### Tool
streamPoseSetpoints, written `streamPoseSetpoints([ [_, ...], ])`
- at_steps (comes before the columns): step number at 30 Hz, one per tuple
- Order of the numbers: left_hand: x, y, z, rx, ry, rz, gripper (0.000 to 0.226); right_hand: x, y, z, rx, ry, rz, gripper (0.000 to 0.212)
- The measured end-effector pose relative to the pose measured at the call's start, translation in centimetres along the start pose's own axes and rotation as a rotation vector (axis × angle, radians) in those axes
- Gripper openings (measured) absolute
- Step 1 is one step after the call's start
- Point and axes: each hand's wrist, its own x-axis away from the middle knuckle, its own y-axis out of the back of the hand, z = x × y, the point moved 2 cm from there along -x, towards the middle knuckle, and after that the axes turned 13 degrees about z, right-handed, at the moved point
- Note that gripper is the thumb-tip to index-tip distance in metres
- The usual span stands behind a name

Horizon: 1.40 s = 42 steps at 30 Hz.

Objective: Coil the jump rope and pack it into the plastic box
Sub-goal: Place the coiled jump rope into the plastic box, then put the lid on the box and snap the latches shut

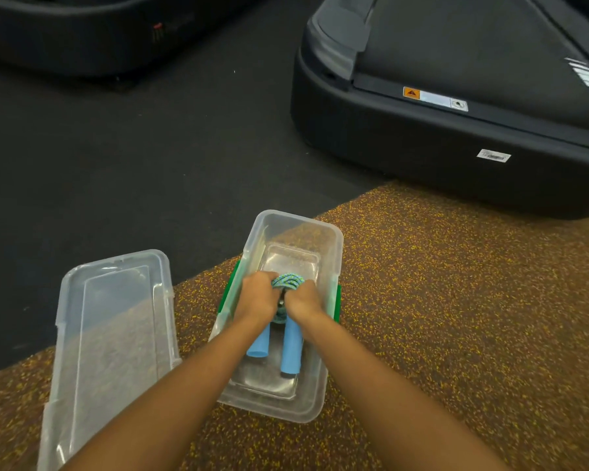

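A clear plastic box [330, 253] with green side latches sits open on the speckled brown floor mat. Inside it lies the jump rope: a coiled blue-green cord [288, 281] and two light blue handles [290, 348] pointing toward me. My left hand [256, 297] and my right hand [303, 300] are both inside the box, side by side, closed around the rope bundle where the cord meets the handles. The hands hide the middle of the coil.
The box's clear lid [113, 338] lies flat to the left, half on the brown mat [456, 317] and half on black flooring [116, 147]. A black treadmill base [439, 137] stands at the far right, another dark machine [82, 32] at the far left.
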Motion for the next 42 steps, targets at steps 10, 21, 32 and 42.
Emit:
streamPoseSetpoints([
  [10, 0.1, 0.0, -0.2, -0.126, 0.038, 0.011, 0.041, 0.5, 0.3, -0.1, 0.105, 0.177, -0.086, 0.059],
  [21, 1.1, 0.6, -1.6, -0.067, 0.039, -0.05, 0.034, 0.6, 0.6, -0.2, 0.063, 0.24, -0.113, 0.051],
  [32, 4.3, 8.1, -3.4, 0.108, -0.209, -0.188, 0.04, 5.2, -1.2, 5.3, -0.366, 0.552, -0.152, 0.045],
  [42, 8.6, 17.2, 7.5, 0.191, 0.076, -0.378, 0.042, 7.2, -11.1, 8.9, -0.332, 0.489, 0.245, 0.041],
])
